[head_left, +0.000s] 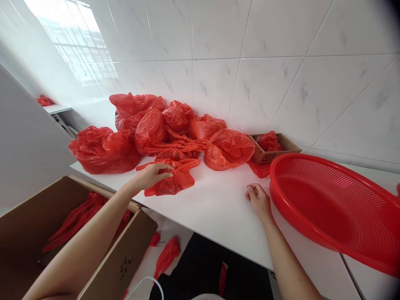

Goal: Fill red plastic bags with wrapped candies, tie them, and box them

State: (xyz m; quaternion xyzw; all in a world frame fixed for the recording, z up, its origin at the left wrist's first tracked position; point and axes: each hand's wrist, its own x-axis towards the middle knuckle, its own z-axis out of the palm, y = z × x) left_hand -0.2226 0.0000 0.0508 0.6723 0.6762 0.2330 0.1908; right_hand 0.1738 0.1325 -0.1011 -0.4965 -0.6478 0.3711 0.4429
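Note:
My left hand (156,175) reaches across the table's front edge to a thin red plastic bag (179,179) that lies flattened on the white tabletop (212,208). Its thumb and fingers close on the bag's left part; the rest of the bag spreads out to the right. Over the table, left of a big red plastic basket (325,208), is my right hand (258,198), its fingers curled in with no object visible in them. Just behind the flat bag lie knotted red bag handles (181,146) and an open, rounded red bag (229,148).
Several filled red bags (106,150) crowd the table along the tiled wall (215,83). A small carton (289,143) with red plastic inside stands behind the basket. At lower left, a large cardboard box (121,254) holds more red bags. Another red bag (167,254) lies below the table.

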